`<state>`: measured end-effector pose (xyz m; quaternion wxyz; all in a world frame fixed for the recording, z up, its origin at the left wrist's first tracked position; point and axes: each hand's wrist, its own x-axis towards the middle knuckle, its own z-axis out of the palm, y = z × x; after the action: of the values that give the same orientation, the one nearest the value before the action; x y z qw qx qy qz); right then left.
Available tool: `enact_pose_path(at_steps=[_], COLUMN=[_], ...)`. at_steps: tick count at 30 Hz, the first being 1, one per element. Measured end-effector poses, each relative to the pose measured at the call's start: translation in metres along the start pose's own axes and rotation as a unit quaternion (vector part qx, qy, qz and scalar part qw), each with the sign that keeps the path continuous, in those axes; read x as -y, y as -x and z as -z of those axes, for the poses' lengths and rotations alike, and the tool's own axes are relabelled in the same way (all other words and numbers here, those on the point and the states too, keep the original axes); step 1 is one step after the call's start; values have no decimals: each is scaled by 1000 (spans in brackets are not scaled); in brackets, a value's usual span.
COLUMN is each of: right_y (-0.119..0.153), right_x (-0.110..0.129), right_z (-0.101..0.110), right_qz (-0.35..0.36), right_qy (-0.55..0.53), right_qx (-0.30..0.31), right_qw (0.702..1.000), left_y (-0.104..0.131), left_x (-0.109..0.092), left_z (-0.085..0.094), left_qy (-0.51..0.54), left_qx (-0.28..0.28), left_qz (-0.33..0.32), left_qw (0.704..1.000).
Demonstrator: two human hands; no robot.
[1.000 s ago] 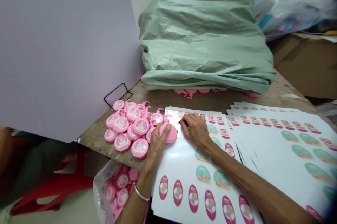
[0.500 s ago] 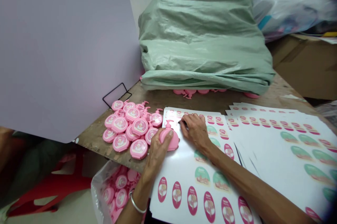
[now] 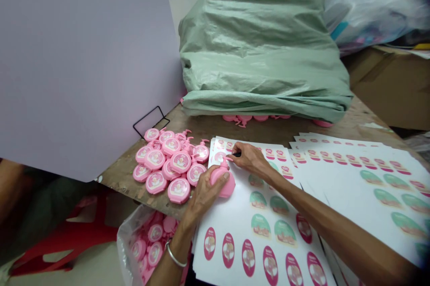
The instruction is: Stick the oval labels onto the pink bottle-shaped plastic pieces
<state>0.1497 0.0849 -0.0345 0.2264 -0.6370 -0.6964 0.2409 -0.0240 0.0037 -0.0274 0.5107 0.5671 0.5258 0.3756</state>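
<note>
My left hand (image 3: 205, 192) grips a small pink pump bottle (image 3: 222, 182) over the left side of a sheet of stickers (image 3: 231, 221). The bottle's facing side is plain pink, its pump pointing away from me. Just beyond the pump, my right hand (image 3: 250, 157) pinches a small black tool (image 3: 236, 154), whose exact kind is hidden by the fingers. Close to the tool's tip is a pale pink round sticker (image 3: 220, 157); whether it is lifted I cannot tell. Left of my hands lies a pile of labelled pink pump bottles (image 3: 171, 160).
More sticker sheets (image 3: 349, 187) are stacked at right. A large green sack (image 3: 265, 53) rests at the back on pink bottles. Below the table's left edge, a plastic-lined container (image 3: 126, 236) holds labelled bottles. A thin black wire stand (image 3: 151, 120) is by the pale panel (image 3: 83, 66).
My right hand has risen slightly from the sheet, its fingers now pinching beside the pump top. My left hand and the bottle have shifted a little right and nearer me.
</note>
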Motion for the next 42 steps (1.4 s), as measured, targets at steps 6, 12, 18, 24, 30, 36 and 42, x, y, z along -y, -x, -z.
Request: enact_pose_path(at_steps=[6, 12, 18, 24, 30, 36, 42], right_y=[-29, -33, 20, 80, 91, 94, 93], right_x=[7, 20, 20, 18, 17, 15, 15], right_z=[10, 33, 70, 68, 64, 64, 62], right_qz=[-11, -11, 45, 104, 138, 141, 147], right_qy=[-104, -240, -350, -228, -197, -201, -199], right_qx=[105, 165, 54, 18, 3, 10, -1], right_qw=[989, 956, 934, 968, 971, 969, 969], left_y=[-1, 2, 6, 18, 25, 25, 24], left_x=[-7, -5, -8, -28, -39, -42, -40], left_z=[0, -4, -4, -15, -25, -27, -27], left_qy=[-80, -85, 183, 368, 374, 360, 352], left_qx=[47, 31, 5, 52, 60, 59, 61], left_qz=[-28, -34, 64, 142, 169, 152, 159], left_qw=[995, 995, 981, 917, 910, 918, 920])
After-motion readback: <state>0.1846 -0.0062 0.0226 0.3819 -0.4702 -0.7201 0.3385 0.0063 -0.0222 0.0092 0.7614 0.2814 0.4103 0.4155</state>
